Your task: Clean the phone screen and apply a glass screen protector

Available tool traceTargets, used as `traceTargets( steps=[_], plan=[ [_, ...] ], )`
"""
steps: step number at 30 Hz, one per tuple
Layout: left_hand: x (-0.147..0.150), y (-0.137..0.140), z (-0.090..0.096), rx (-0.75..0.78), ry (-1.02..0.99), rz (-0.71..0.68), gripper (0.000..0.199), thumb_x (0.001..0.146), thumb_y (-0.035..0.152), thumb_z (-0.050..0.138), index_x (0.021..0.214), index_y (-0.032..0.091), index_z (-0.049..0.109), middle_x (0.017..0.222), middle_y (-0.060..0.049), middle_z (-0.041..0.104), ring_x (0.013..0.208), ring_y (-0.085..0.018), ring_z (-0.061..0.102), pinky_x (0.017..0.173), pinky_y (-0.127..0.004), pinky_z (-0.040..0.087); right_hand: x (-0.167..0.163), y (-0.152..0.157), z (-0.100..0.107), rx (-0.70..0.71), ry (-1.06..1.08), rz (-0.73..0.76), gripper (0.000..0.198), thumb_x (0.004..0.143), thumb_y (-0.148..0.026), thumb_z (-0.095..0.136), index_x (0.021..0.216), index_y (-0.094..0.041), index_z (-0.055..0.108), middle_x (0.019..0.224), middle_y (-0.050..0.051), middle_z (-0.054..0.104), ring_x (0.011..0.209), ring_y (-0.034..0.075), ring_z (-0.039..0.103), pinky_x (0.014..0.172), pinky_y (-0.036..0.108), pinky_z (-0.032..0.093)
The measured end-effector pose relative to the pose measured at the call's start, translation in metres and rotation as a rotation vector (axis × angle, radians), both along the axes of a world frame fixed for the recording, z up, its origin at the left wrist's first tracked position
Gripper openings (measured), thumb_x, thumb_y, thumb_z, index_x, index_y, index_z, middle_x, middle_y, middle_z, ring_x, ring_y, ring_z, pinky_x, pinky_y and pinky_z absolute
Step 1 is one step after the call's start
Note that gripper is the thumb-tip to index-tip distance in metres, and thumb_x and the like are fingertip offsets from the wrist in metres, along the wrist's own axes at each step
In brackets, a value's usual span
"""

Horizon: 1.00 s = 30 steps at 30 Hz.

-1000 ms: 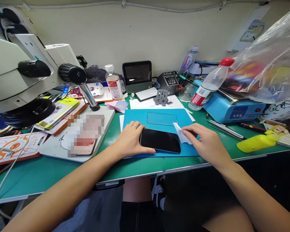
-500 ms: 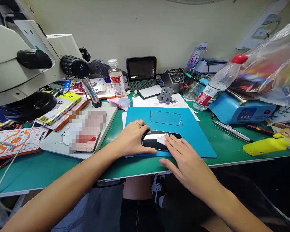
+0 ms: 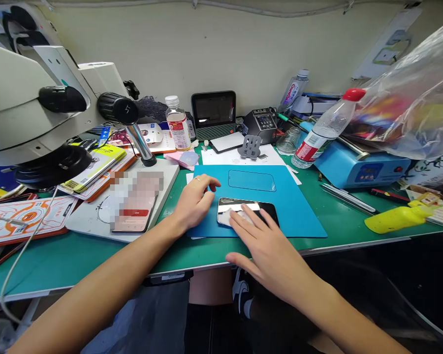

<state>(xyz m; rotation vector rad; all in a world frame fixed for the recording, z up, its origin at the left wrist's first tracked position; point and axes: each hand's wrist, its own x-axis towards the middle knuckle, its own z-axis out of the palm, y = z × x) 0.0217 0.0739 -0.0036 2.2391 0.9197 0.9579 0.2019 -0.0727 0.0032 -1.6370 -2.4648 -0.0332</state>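
A phone [image 3: 268, 210] with a black glossy face lies flat on a blue mat [image 3: 299, 216]. My right hand [image 3: 269, 250] rests over it, fingers outstretched and slightly spread, thumb apart. Under those fingertips a small white wipe [image 3: 226, 217] is pressed against the phone's left half; part of it is hidden. My left hand [image 3: 195, 201] hovers by the phone's left end, apart from it, with fingers loosely bent, a gap before the thumb, and nothing held. Behind the phone lies a clear screen protector [image 3: 251, 180] with a dark outline.
To the left, a microscope [image 3: 33, 118] overhangs its pale base, where another phone [image 3: 136, 206] lies. Bottles [image 3: 177, 125], a display device [image 3: 214, 110] and a grey stand [image 3: 250, 147] line the back. Tweezers [image 3: 349, 199], a yellow bottle [image 3: 395, 219] and a blue machine [image 3: 362, 164] are right.
My left hand has let go of the phone's left end and drawn up and left. My right hand has slid the wipe leftward along the phone. The camera view has shifted slightly.
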Motion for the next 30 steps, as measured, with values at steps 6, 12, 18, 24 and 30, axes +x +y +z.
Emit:
traceTargets(
  steps=[6,12,18,24,30],
  plan=[
    [0.001,0.0,-0.001,0.016,0.043,-0.031,0.026,0.085,0.018,0.04,0.094,0.019,0.064,0.089,-0.004,0.066,0.088,-0.021,0.058,0.081,-0.035,0.047,0.044,-0.028,-0.011,0.08,-0.08,-0.083,0.063,0.102,-0.055,0.043,0.151,-0.016,0.046,0.156,0.01,0.05,0.148,0.038,0.037,0.112,0.064,0.041],
    [0.002,0.0,0.0,-0.037,0.119,-0.075,0.028,0.089,0.019,0.038,0.102,0.02,0.063,0.098,-0.005,0.067,0.097,-0.023,0.059,0.086,-0.037,0.048,0.038,-0.008,-0.018,0.081,-0.052,-0.244,0.077,0.099,-0.065,0.037,0.147,-0.007,0.051,0.154,0.018,0.05,0.147,0.042,0.038,0.112,0.062,0.042],
    [0.002,0.0,0.0,-0.042,0.045,-0.054,0.03,0.09,0.02,0.036,0.105,0.018,0.062,0.098,-0.006,0.069,0.095,-0.023,0.06,0.089,-0.038,0.047,-0.033,0.022,-0.014,-0.047,-0.026,-0.188,0.087,0.098,-0.067,0.037,0.153,0.001,0.04,0.162,0.023,0.032,0.152,0.038,0.029,0.121,0.058,0.031],
    [0.002,-0.001,0.001,-0.066,0.05,-0.028,0.028,0.092,0.023,0.036,0.102,0.019,0.062,0.097,-0.005,0.07,0.095,-0.023,0.061,0.089,-0.037,0.048,-0.023,-0.007,-0.012,-0.054,-0.012,-0.026,0.083,0.099,-0.064,0.04,0.154,-0.002,0.038,0.163,0.02,0.032,0.151,0.033,0.034,0.12,0.053,0.037],
    [0.003,-0.002,0.002,-0.069,0.089,-0.034,0.03,0.096,0.025,0.034,0.105,0.02,0.062,0.105,-0.005,0.07,0.103,-0.024,0.06,0.09,-0.038,0.048,0.029,-0.014,-0.017,-0.022,-0.021,-0.218,0.08,0.101,-0.065,0.031,0.156,-0.007,0.037,0.161,0.019,0.037,0.149,0.034,0.036,0.119,0.058,0.036]
  ],
)
